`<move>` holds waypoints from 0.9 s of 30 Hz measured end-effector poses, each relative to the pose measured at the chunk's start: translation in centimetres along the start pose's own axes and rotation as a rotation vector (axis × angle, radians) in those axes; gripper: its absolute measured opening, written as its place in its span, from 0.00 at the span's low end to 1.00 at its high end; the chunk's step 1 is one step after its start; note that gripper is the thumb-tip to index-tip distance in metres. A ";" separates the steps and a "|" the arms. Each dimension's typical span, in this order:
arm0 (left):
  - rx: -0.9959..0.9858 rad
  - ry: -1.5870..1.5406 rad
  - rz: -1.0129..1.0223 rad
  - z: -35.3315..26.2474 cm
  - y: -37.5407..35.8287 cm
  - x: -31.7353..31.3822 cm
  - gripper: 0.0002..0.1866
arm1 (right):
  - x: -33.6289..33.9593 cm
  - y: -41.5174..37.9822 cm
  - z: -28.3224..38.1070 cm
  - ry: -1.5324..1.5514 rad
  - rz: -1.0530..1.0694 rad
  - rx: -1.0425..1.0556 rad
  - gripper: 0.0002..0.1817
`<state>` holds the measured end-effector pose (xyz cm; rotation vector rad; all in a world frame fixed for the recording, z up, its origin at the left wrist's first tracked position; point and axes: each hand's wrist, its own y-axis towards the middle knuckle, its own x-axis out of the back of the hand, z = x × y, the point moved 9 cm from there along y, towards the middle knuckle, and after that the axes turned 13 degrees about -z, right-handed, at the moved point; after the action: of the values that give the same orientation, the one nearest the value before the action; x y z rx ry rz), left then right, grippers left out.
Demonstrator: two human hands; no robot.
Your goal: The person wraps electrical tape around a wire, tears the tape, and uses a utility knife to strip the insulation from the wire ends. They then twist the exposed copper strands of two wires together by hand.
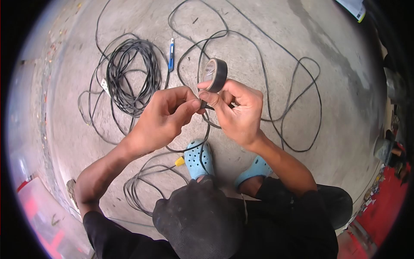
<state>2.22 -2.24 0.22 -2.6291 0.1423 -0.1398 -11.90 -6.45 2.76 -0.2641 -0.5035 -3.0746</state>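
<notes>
My right hand (241,110) grips a roll of black electrical tape (221,75) between thumb and fingers, its cardboard core turned partly toward me. Close against it, my left hand (161,116) is pinched on a black cable (208,107) that runs between the two hands. A short dark piece, perhaps tape, shows on the cable at the left fingertips; its exact wrapping is hidden by the fingers. Loops of the same kind of cable hang below the hands and spread over the floor.
A large coil of black cable (155,69) lies on the concrete floor (345,112), with a white socket (105,85) at its left. A blue utility knife (171,56) lies beside it. Near my light-blue clogs (199,157) are a yellow plug (180,161) and more cable loops (129,190).
</notes>
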 end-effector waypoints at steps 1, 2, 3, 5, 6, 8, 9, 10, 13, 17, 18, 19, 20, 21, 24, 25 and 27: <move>-0.045 0.001 -0.004 -0.2 -0.1 0.0 0.13 | 0.0 0.1 -0.4 0.024 -0.001 -0.052 0.09; -0.070 0.008 -0.002 -0.4 -0.3 0.1 0.13 | -0.1 0.0 -0.7 0.049 -0.002 -0.105 0.09; -0.096 0.015 0.000 -0.7 -0.4 0.1 0.13 | -0.1 0.0 -0.9 0.071 0.001 -0.148 0.09; -0.185 0.046 -0.012 -1.2 -0.7 0.3 0.12 | -0.3 0.0 -1.2 0.118 0.009 -0.235 0.08; -0.249 0.070 -0.024 -1.4 -0.8 0.4 0.11 | -0.4 0.0 -1.2 0.128 0.020 -0.256 0.08; -0.322 0.092 -0.038 -1.7 -1.2 0.5 0.09 | -0.6 0.1 -1.4 0.150 0.043 -0.297 0.07; -0.332 0.090 -0.039 -1.7 -1.3 0.5 0.08 | -0.8 0.1 -1.5 0.179 0.046 -0.300 0.07; -0.341 0.087 -0.040 -1.8 -1.4 0.4 0.07 | -0.9 0.0 -1.8 0.209 0.048 -0.304 0.07; -0.356 0.170 -0.068 -1.8 -1.5 0.4 0.06 | -1.0 0.5 -1.5 0.177 0.088 -0.310 0.06; -0.332 0.343 -0.094 -1.9 -1.1 1.0 0.09 | -0.8 1.2 -0.8 0.169 0.121 -0.195 0.07; -0.323 0.356 -0.105 -2.2 -1.0 1.1 0.10 | -0.7 1.7 0.4 0.139 0.117 -0.049 0.08; -0.313 0.366 -0.116 -2.2 -0.8 1.3 0.11 | -0.4 2.0 1.6 0.109 0.112 0.096 0.09; -0.343 0.306 -0.130 -1.6 -0.4 1.5 0.14 | -0.2 1.9 2.8 0.076 0.105 0.243 0.11; -0.327 0.290 -0.113 -1.6 -0.2 1.4 0.13 | -0.2 1.7 3.1 0.071 0.115 0.303 0.12; -0.202 0.272 -0.005 -1.9 0.1 1.0 0.14 | -0.2 0.7 4.3 0.027 0.145 0.458 0.13; -0.134 0.261 0.035 -1.7 0.1 0.9 0.14 | -0.2 0.5 4.4 0.021 0.148 0.482 0.14; 0.000 0.239 0.120 -1.1 0.1 0.5 0.14 | -0.3 -0.2 4.2 0.007 0.151 0.529 0.16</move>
<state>2.56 -2.89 1.16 -2.5874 0.3803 -0.4120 -10.94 -4.94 6.56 -0.2590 -1.1962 -2.6682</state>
